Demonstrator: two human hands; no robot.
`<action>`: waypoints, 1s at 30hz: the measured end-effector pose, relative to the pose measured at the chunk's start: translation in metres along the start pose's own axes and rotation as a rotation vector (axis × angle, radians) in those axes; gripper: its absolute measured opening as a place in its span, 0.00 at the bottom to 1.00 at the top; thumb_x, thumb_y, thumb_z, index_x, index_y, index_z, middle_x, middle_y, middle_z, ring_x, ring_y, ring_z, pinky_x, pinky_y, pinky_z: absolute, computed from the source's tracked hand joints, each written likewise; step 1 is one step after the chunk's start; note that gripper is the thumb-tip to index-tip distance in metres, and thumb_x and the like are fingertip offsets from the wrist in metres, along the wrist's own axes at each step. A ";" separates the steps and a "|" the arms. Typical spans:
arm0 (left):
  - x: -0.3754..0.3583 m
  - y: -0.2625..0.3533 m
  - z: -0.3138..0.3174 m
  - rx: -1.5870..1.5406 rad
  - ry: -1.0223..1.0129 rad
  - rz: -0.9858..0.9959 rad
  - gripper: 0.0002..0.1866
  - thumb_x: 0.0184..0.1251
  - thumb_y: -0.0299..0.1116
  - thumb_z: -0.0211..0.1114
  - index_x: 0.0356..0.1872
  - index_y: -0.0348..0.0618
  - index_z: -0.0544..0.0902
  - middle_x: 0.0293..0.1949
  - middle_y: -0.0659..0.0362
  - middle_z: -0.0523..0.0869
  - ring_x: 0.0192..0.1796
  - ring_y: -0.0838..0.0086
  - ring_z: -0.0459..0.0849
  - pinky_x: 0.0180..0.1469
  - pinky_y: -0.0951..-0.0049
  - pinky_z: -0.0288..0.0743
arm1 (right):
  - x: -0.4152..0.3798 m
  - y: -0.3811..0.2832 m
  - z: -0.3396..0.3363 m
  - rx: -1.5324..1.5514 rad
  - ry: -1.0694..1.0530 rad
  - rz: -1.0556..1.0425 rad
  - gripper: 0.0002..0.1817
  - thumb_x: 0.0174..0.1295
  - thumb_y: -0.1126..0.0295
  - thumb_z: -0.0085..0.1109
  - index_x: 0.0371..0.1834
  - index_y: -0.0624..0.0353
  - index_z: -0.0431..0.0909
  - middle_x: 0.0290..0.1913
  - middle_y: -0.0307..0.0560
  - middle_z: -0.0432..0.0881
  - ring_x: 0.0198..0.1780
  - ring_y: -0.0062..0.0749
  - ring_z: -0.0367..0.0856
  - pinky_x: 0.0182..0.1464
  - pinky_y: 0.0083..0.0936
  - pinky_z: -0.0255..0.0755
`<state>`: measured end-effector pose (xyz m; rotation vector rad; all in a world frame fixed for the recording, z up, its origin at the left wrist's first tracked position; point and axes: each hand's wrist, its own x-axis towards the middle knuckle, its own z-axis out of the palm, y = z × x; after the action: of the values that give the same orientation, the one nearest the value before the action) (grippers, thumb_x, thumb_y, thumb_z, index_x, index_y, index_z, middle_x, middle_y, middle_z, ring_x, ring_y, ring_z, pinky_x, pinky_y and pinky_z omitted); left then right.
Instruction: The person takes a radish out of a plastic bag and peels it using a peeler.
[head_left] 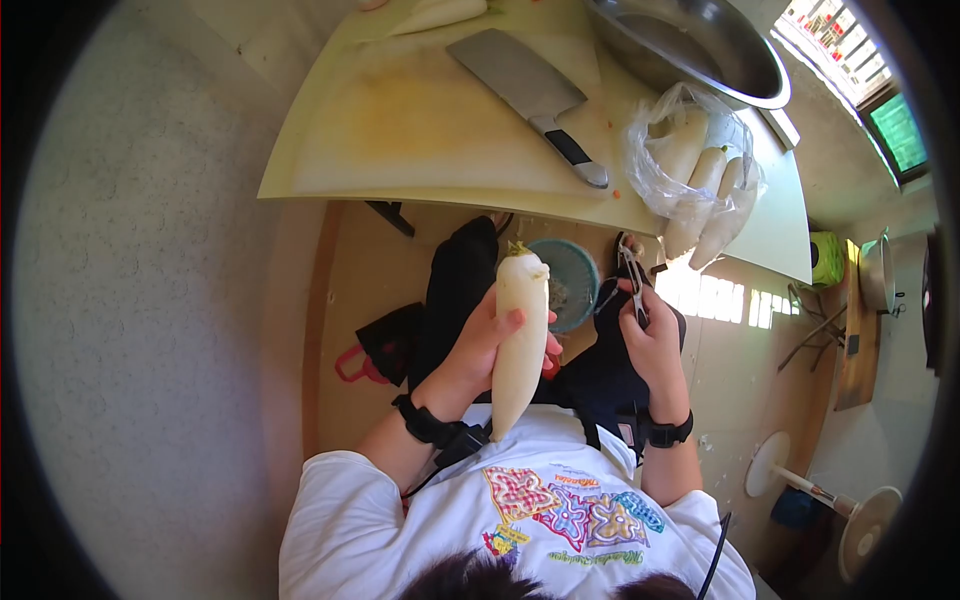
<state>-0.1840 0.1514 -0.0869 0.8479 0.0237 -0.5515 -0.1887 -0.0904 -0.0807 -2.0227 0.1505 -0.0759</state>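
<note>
A white daikon radish (521,340) stands nearly upright in my left hand (480,345), its cut green top pointing away from me. The fingers wrap round its middle, with the thumb across the front. My right hand (652,335), to the right of the radish and apart from it, is closed on a slim metal peeler (634,278). Below and beyond the radish, a blue-green bucket (570,280) sits on the floor between my legs, partly hidden by the radish and holding something pale.
Ahead is a table with a cutting board (400,120), a cleaver (520,80), a steel basin (690,45) and a plastic bag (690,150) of several radishes. More radishes (440,14) lie at the far edge. A stand fan (835,505) and wooden stool (858,330) are right.
</note>
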 end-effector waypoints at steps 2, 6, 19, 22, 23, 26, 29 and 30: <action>0.000 -0.001 0.003 -0.099 -0.047 -0.029 0.35 0.67 0.53 0.67 0.64 0.42 0.64 0.49 0.46 0.81 0.42 0.55 0.89 0.36 0.61 0.87 | 0.003 0.005 0.003 0.085 0.035 -0.004 0.10 0.61 0.78 0.55 0.45 0.65 0.81 0.27 0.30 0.74 0.25 0.13 0.65 0.29 0.15 0.61; 0.000 0.004 0.015 -0.082 -0.043 -0.086 0.35 0.68 0.54 0.65 0.66 0.43 0.64 0.53 0.44 0.81 0.44 0.55 0.89 0.37 0.62 0.87 | 0.001 -0.031 0.000 0.348 -0.006 0.066 0.21 0.55 0.77 0.70 0.54 0.63 0.81 0.30 0.29 0.77 0.26 0.07 0.65 0.29 0.10 0.59; -0.003 -0.006 0.018 0.127 -0.032 -0.025 0.34 0.70 0.45 0.66 0.69 0.44 0.61 0.52 0.52 0.80 0.45 0.64 0.88 0.42 0.66 0.84 | -0.002 -0.085 0.013 0.240 -0.127 0.008 0.13 0.53 0.73 0.76 0.38 0.64 0.83 0.28 0.38 0.80 0.26 0.14 0.77 0.29 0.17 0.71; -0.003 -0.008 0.018 0.212 -0.010 0.068 0.32 0.70 0.42 0.67 0.68 0.43 0.61 0.52 0.54 0.80 0.49 0.68 0.85 0.48 0.67 0.82 | -0.002 -0.071 0.021 0.229 -0.059 -0.172 0.09 0.57 0.74 0.73 0.36 0.64 0.82 0.26 0.37 0.79 0.25 0.15 0.79 0.27 0.16 0.72; -0.003 -0.009 0.018 0.247 0.002 0.118 0.31 0.70 0.41 0.67 0.67 0.43 0.62 0.52 0.55 0.80 0.51 0.70 0.84 0.51 0.68 0.81 | -0.003 -0.070 0.022 0.322 -0.074 -0.117 0.08 0.58 0.74 0.72 0.35 0.65 0.82 0.25 0.37 0.80 0.24 0.15 0.79 0.27 0.16 0.71; -0.002 -0.013 0.011 0.355 -0.022 0.167 0.35 0.70 0.43 0.66 0.70 0.46 0.59 0.57 0.50 0.79 0.49 0.61 0.87 0.47 0.64 0.84 | -0.004 -0.069 0.019 0.466 -0.095 0.003 0.06 0.61 0.75 0.70 0.35 0.64 0.81 0.24 0.35 0.80 0.24 0.13 0.77 0.27 0.15 0.70; -0.003 -0.007 0.015 0.276 -0.054 0.114 0.34 0.70 0.42 0.67 0.70 0.46 0.59 0.58 0.48 0.80 0.48 0.61 0.87 0.47 0.64 0.84 | -0.002 -0.060 0.015 0.510 -0.085 0.130 0.06 0.62 0.75 0.69 0.36 0.63 0.81 0.25 0.33 0.80 0.25 0.11 0.74 0.28 0.13 0.67; -0.003 -0.006 0.015 0.278 -0.055 0.116 0.34 0.70 0.42 0.67 0.70 0.46 0.59 0.58 0.48 0.80 0.48 0.61 0.87 0.47 0.64 0.84 | 0.000 -0.056 0.013 0.499 -0.067 0.192 0.06 0.62 0.75 0.69 0.36 0.62 0.81 0.25 0.31 0.80 0.25 0.09 0.72 0.29 0.12 0.66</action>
<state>-0.1924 0.1387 -0.0803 1.0965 -0.1551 -0.4744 -0.1834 -0.0540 -0.0364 -1.5033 0.2552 0.0704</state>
